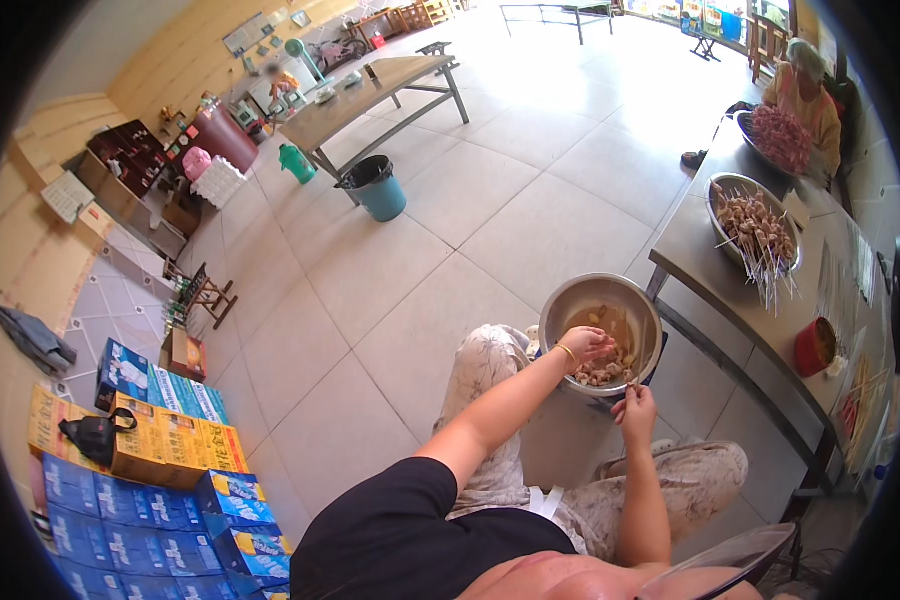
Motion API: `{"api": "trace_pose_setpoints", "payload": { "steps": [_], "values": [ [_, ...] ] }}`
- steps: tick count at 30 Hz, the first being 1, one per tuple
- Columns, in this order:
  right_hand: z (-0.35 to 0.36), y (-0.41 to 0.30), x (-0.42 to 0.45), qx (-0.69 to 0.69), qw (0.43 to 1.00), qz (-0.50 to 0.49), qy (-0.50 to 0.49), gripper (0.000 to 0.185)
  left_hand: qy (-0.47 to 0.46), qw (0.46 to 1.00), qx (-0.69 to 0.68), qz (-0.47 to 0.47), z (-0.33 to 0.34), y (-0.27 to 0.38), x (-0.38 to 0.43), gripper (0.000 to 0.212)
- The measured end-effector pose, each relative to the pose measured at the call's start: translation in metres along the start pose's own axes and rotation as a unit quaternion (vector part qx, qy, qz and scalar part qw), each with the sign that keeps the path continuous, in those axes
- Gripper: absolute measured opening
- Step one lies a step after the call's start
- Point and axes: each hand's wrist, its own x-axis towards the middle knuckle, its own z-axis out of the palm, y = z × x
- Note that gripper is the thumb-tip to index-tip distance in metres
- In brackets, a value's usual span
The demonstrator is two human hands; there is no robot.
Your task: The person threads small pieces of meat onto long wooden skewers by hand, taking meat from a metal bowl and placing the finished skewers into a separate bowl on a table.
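Observation:
A steel basin [553, 300] stands low between my knees and the table, with cut meat pieces [600, 373] and brownish liquid in it. Over the basin is my left hand [592, 345], fingers bent, a yellow bangle at the wrist; whether it pinches a meat piece I cannot tell. At the basin's near rim my right hand [636, 407] is closed on a thin skewer that points up over the basin, with a small piece of meat near the fingers. On the table, a second steel bowl [795, 251] holds many meat skewers [757, 225].
The metal table [690, 255] curves along my right, bearing a red container [815, 346] and loose skewers [862, 397]. At its far end a person [810, 112] sits by a bowl of red meat skewers. A blue bin [382, 196] stands ahead; stacked drink boxes [150, 517] are at left.

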Motion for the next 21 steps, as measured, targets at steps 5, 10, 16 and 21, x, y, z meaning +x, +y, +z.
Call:
{"api": "trace_pose_setpoints", "payload": {
  "steps": [5,10,16,21],
  "values": [
    [0.0,-0.002,0.0,-0.005,1.0,-0.002,0.001,0.019,-0.028,0.999,-0.018,0.0,0.002,0.003,-0.002,0.016],
    [-0.001,0.0,0.001,0.005,1.0,-0.005,-0.002,0.019,-0.08,0.997,-0.011,0.02,0.003,0.004,-0.003,0.02],
    [0.002,-0.002,-0.002,0.004,1.0,-0.007,0.007,0.02,-0.076,0.995,-0.011,0.062,0.002,0.002,-0.002,0.018],
    [0.009,-0.012,-0.005,0.018,1.0,-0.015,-0.015,0.019,-0.054,0.993,-0.027,0.105,-0.013,-0.005,0.015,0.016]
  ]
}}
